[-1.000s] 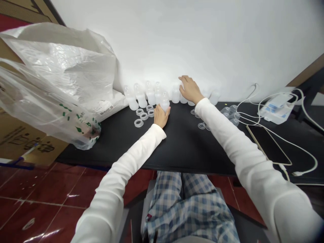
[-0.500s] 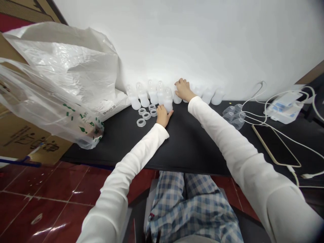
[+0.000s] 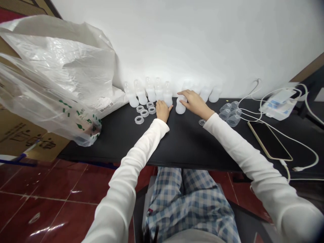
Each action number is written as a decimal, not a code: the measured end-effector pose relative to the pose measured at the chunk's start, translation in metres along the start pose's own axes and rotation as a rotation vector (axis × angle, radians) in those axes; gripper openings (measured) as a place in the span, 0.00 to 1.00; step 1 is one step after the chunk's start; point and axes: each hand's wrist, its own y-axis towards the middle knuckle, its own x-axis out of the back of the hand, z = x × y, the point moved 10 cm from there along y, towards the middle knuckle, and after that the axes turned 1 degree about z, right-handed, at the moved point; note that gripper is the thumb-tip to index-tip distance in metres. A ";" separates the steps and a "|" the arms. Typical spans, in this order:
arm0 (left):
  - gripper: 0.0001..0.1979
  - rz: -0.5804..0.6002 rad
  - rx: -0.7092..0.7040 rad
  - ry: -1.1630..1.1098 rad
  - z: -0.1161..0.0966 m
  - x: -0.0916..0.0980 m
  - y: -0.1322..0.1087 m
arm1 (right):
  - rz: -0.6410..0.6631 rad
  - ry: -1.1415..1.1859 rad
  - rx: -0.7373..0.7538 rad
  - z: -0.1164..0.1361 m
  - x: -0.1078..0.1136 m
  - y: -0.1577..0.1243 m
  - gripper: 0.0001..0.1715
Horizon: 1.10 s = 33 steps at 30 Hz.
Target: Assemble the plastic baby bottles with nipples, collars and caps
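Note:
My right hand [image 3: 195, 103] grips an uncovered white baby bottle [image 3: 180, 107] by its upper part, and the bottle stands upright on the black table [image 3: 182, 145]. My left hand [image 3: 162, 110] rests on the table with fingers stretched out and thumb apart, right in front of a white baby bottle with a clear domed top [image 3: 167, 91]. To its left stand several similar topped bottles [image 3: 141, 94] in a row. Beside my left hand lie several translucent rings [image 3: 144, 113]. Behind my right hand are more plain white bottles [image 3: 214, 95], partly hidden.
Clear domed caps [image 3: 233, 120] lie to the right, near a phone [image 3: 269, 140], white cables and a white box [image 3: 279, 104]. A small clear disc [image 3: 201, 122] is by my right wrist. Plastic bags [image 3: 76, 67] fill the left, against the wall [image 3: 177, 40].
My right hand has drawn a bottle from the back row towards me. The left hand has come off the topped bottle and now lies in front of it. The view has shifted slightly.

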 end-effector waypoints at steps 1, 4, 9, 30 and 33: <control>0.26 0.005 0.008 0.014 -0.001 -0.001 0.001 | -0.027 0.000 0.007 0.001 0.003 -0.007 0.28; 0.27 0.010 0.006 0.030 -0.006 -0.003 0.005 | -0.133 -0.027 -0.016 -0.006 0.013 -0.029 0.30; 0.24 0.028 0.004 0.047 -0.015 -0.005 0.009 | -0.198 -0.168 -0.207 -0.047 0.020 -0.063 0.25; 0.23 0.116 0.135 0.397 0.006 0.055 -0.035 | 0.027 -0.542 -0.275 -0.025 -0.006 -0.097 0.20; 0.24 0.130 0.126 0.378 0.004 0.054 -0.035 | 0.058 -0.517 -0.246 -0.023 -0.015 -0.101 0.16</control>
